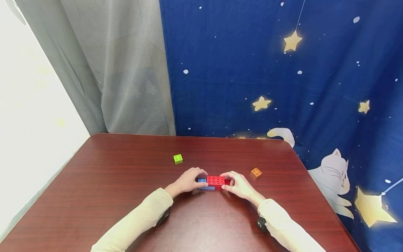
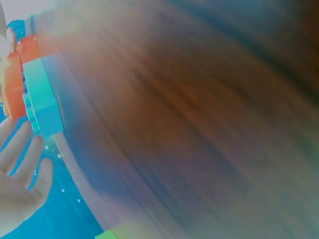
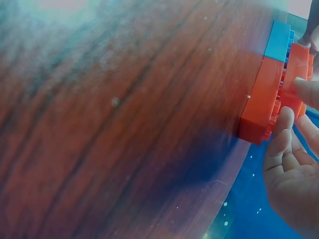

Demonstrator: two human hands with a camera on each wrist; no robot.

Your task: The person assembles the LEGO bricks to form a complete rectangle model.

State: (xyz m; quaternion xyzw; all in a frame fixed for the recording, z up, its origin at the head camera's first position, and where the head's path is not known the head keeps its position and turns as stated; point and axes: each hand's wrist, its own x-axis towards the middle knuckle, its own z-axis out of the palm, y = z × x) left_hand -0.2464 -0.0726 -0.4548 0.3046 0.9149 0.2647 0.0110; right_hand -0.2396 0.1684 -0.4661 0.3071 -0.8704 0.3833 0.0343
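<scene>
A red brick (image 1: pixel 215 180) with two rows of studs lies across the tops of a blue brick (image 1: pixel 202 181) and a second red brick (image 1: pixel 227 182), which stand end to end on the table. My left hand (image 1: pixel 189 179) grips the upper red brick by its left end, thumb on the near side and fingers on the far side. At its right end my right hand (image 1: pixel 240 185) pinches the same brick. The right wrist view shows a narrow gap with studs between the upper brick and the lower red brick (image 3: pixel 260 99). Left fingers (image 2: pixel 30 154) spread beside the blue brick's end.
A lime green brick (image 1: pixel 177 159) sits farther back on the left of the dark red wooden table (image 1: pixel 126 164). An orange brick (image 1: pixel 256 173) lies beyond my right hand. Behind the table hang a grey curtain (image 1: pixel 135 70) and a blue starry one (image 1: pixel 226 70).
</scene>
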